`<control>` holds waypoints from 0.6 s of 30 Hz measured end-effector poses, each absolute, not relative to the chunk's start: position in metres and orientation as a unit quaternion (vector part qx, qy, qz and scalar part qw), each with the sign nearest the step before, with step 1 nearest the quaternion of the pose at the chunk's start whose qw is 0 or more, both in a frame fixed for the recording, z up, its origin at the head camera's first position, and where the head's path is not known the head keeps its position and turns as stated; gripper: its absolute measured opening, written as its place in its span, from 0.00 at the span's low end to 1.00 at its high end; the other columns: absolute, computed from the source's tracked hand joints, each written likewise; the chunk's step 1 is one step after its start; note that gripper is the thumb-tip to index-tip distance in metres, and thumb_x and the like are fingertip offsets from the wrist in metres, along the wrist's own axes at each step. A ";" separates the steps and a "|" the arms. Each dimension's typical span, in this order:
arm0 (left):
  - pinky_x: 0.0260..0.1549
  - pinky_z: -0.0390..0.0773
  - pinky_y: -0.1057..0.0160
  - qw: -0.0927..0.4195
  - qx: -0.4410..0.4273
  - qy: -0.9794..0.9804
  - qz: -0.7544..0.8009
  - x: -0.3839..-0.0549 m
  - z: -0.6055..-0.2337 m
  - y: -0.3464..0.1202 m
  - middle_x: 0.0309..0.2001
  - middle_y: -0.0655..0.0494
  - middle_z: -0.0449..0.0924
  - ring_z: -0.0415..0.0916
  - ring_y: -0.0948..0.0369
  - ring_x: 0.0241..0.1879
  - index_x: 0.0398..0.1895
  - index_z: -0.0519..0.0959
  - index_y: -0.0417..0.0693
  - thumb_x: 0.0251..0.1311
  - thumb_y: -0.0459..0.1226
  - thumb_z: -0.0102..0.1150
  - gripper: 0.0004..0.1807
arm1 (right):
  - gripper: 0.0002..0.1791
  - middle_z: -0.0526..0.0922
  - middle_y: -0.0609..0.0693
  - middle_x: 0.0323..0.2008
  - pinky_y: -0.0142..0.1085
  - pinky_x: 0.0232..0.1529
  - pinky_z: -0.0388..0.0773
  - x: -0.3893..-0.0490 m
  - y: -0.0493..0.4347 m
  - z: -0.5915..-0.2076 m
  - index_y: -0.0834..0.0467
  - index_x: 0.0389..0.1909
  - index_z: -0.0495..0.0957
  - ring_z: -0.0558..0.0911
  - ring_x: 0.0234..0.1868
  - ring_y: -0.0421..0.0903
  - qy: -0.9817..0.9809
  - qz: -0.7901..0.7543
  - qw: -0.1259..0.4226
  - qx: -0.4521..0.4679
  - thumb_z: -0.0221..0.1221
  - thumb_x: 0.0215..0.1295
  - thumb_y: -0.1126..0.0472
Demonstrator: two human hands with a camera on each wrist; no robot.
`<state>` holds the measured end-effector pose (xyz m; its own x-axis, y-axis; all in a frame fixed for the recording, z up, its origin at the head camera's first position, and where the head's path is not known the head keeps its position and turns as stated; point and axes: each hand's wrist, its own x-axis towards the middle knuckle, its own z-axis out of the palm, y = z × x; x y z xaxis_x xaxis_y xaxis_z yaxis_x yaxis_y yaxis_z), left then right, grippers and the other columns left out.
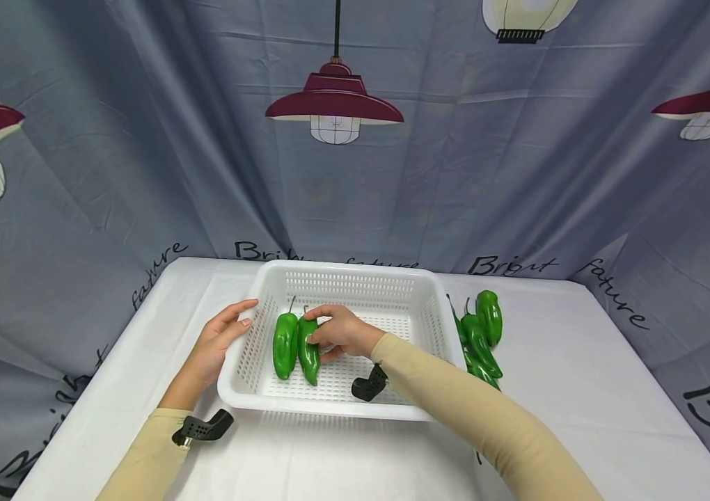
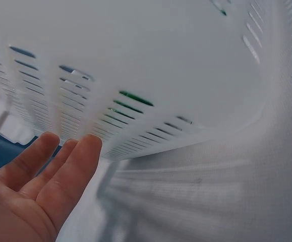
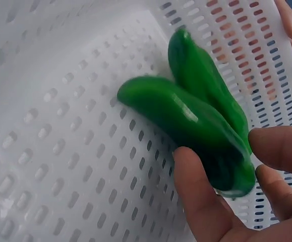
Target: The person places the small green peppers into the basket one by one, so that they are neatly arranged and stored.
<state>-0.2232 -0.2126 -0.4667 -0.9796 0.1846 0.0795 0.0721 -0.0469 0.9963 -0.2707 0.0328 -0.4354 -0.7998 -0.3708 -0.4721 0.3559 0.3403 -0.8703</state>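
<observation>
A white perforated plastic basket (image 1: 355, 407) stands on the table, with two green peppers lying side by side in its left part. My right hand (image 1: 339, 332) reaches into it over the right-hand green pepper (image 1: 308, 351). In the right wrist view, thumb and fingers (image 3: 196, 186) stand loosely spread at that pepper's stem end, which lies on the basket floor. Close beside it is the other green pepper (image 1: 285, 346). At the basket's left side, my left hand (image 1: 214, 344) touches the outer wall and rim with extended fingers (image 2: 70, 186).
Several more green peppers (image 1: 479, 341) lie on the table just right of the basket, some partly hidden by its wall and my right sleeve. The white tablecloth (image 1: 580, 390) runs back to a grey curtain (image 1: 455, 174) printed with lamps and lettering.
</observation>
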 end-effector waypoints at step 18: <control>0.44 0.86 0.60 0.040 0.094 0.690 0.716 -0.223 -0.466 -0.213 0.60 0.59 0.68 0.80 0.63 0.49 0.69 0.64 0.45 0.73 0.41 0.47 0.24 | 0.27 0.81 0.56 0.36 0.41 0.29 0.87 -0.270 0.029 -0.435 0.56 0.59 0.73 0.83 0.27 0.46 0.745 -0.586 0.319 0.000 0.59 0.58 0.76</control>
